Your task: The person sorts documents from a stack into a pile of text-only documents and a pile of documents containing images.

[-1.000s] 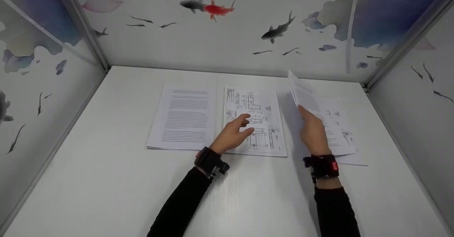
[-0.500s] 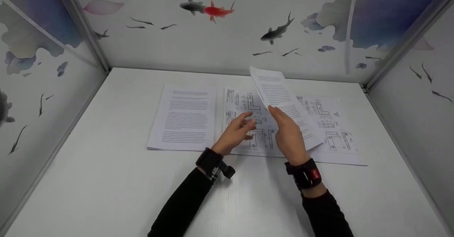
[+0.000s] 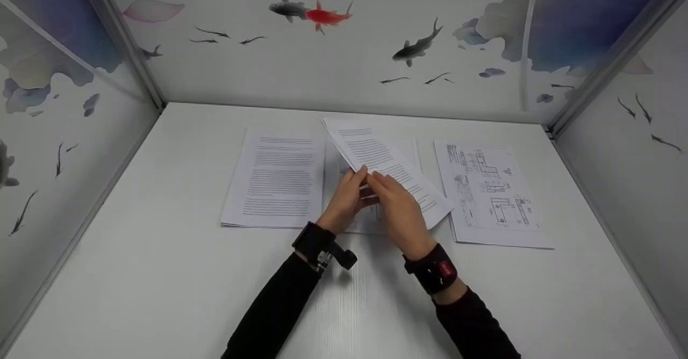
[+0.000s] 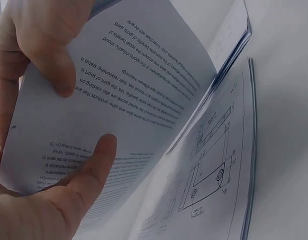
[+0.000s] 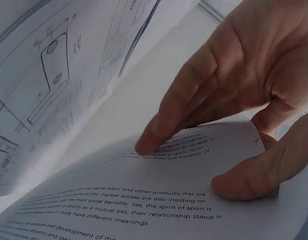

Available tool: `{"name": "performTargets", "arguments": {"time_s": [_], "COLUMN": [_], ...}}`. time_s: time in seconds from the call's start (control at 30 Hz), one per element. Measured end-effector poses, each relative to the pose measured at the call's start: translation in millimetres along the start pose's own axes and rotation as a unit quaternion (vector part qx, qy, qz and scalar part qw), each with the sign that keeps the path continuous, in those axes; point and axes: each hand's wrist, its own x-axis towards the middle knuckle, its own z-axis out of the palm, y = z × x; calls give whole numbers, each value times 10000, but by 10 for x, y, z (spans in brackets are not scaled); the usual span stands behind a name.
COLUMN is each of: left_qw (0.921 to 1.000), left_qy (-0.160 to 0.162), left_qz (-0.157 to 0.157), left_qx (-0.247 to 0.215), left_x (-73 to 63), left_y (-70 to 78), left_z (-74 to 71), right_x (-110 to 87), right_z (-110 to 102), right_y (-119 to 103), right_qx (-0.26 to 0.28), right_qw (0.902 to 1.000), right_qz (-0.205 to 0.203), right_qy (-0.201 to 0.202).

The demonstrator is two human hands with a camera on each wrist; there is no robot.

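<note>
Smooth, matt white paper sheets [image 3: 376, 152]

1. Left hand [image 3: 343, 202] and right hand [image 3: 402, 214] are being held close together, each bent in a pinch!
2. Left thumb [image 3: 360, 174] is being pointed up; right fingers [image 3: 382, 183] are being slanted toward it.
3. Left forearm [image 3: 274, 308] and right forearm [image 3: 474, 321], black-sleeved, are being angled inward.

Text sheets [image 3: 392, 168] shift left, now slanting over the middle drawing [image 3: 408, 148] and hiding most of it | right drawing [image 3: 489, 192] lies uncovered | right grip [image 3: 400, 214] travels left alongside | left grip [image 3: 342, 200] now pinches their edge
</note>
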Motion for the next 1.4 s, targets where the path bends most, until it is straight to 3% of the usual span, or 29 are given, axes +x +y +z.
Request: {"name": "performTargets", "arguments": {"time_s": [0.2, 0.33, 0.5, 0.7, 0.9, 1.07, 1.2, 1.3, 1.4], "left_qw": [9971, 9957, 9952, 9954, 9966, 9970, 9968, 9958, 9943], "left_qy": [691, 766, 793, 783, 801, 744, 728, 776, 850], "left_qz": [69, 365, 497, 456, 198, 91, 130, 257, 359], "left_qx": [-300, -384, -297, -307, -16, 190, 317, 416, 537], "left_x": [36, 63, 81, 107, 99, 96, 107, 115, 120], "left_y": [-16, -6, 50, 136, 243, 290, 293, 283, 276], "left_z": [-38, -91, -192, -324, -516, -613, -665, -712, -759], "right_x": [-6, -6, -3, 45, 77, 64, 58, 65, 66], "right_z": [85, 109, 97, 71, 26, -28, -43, -39, -35], "right_y": [-48, -31, 30, 209, 571, 843, 946, 974, 987], "right_qx": [-116, -223, -272, 269, 800, 1405, 2171, 2814, 3277], "right_qw": [9995, 9995, 9987, 9893, 9766, 9558, 9253, 9050, 8906], "right_qz": [-290, -208, 258, 1008, 1668, 2247, 2647, 2712, 2731], "right_qy": [108, 85, -334, -1021, -1095, -1271, -1631, -1681, -1581]}}
